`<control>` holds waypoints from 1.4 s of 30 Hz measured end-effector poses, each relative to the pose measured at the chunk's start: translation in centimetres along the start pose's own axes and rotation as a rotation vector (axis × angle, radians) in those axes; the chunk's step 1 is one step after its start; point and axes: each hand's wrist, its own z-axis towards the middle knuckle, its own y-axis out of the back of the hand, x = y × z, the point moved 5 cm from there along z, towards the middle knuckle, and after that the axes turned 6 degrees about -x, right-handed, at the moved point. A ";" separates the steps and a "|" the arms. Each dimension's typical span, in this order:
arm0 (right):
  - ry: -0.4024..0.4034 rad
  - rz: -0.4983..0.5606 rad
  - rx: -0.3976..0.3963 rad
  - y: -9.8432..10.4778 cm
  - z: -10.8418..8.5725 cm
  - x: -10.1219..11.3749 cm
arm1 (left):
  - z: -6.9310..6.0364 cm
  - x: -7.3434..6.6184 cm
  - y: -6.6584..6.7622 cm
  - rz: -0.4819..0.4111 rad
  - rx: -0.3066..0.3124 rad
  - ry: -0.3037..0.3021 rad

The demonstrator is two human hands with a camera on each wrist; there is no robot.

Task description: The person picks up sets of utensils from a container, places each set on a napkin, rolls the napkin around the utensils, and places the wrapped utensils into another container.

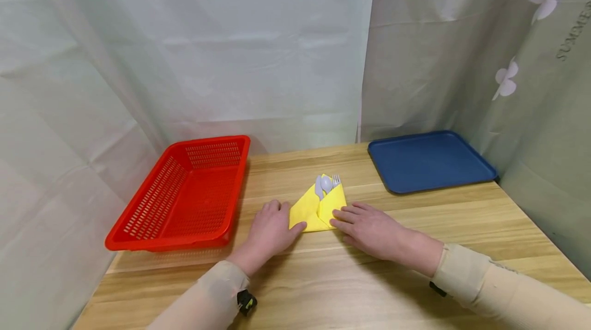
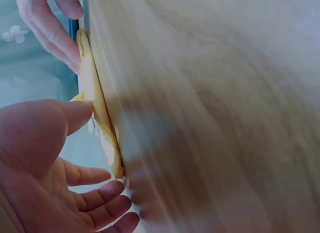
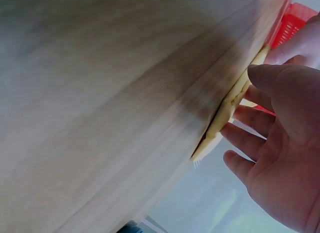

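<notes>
A folded yellow napkin [image 1: 307, 210] lies on the wooden table in front of me. From its top stick out a pale grey plastic knife [image 1: 318, 186], a spoon [image 1: 326, 183] and a fork [image 1: 336, 180]; their lower parts are hidden in the folds. My left hand [image 1: 272, 230] is at the napkin's left side, its thumb touching the lower edge and its fingers spread beside the left edge. On the right part of the napkin rest the fingertips of my right hand [image 1: 369, 230]. In the right wrist view the fingers of that hand [image 3: 280, 128] are loosely extended.
To the left stands a red plastic basket [image 1: 240, 186] with slotted walls. A blue tray [image 1: 429, 163] lies at the back right of the wooden table [image 1: 323, 289]. Pale curtains [image 1: 240, 53] hang behind the table and along both sides.
</notes>
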 end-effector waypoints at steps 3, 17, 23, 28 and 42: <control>-0.003 -0.005 0.003 0.0 0.1 0.0 | 0.2 -0.1 -0.2 0.017 -0.006 0.004; 0.001 -0.026 -0.004 -0.5 0.5 -0.2 | 1.4 -0.3 -0.5 0.000 0.061 0.039; 0.001 -0.037 -0.002 -0.5 0.5 -0.2 | 1.8 -0.3 -0.2 -0.093 0.059 0.017; 0.027 -0.061 -0.007 -0.4 0.6 -0.1 | 2.2 0.1 -0.8 -0.209 0.027 -0.014; 0.002 -0.026 -0.013 -0.6 0.6 -0.2 | 2.3 0.2 -1.2 -0.268 0.047 -0.050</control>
